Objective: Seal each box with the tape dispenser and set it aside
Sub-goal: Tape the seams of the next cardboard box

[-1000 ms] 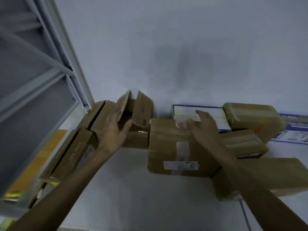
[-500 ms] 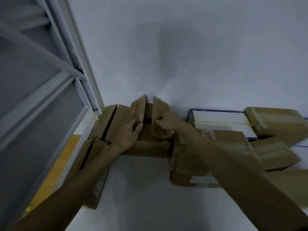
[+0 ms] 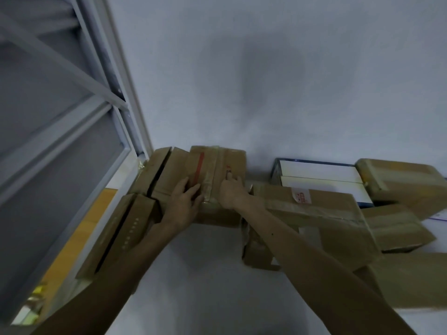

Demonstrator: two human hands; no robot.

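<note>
From the head view, a brown box with a red stripe sits on the table at 12 o'clock, flaps down. The left hand presses it, fingers straight. The right hand rests on it too; I cannot tell its fingers.

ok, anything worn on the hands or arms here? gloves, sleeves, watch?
Nothing worn that shows. The left hand and right hand are bare: no gloves, no rings visible. The left forearm and right forearm are bare to the frame edge, with no sleeve, watch or band in view. The light is dim, so small details could be missed.
</note>
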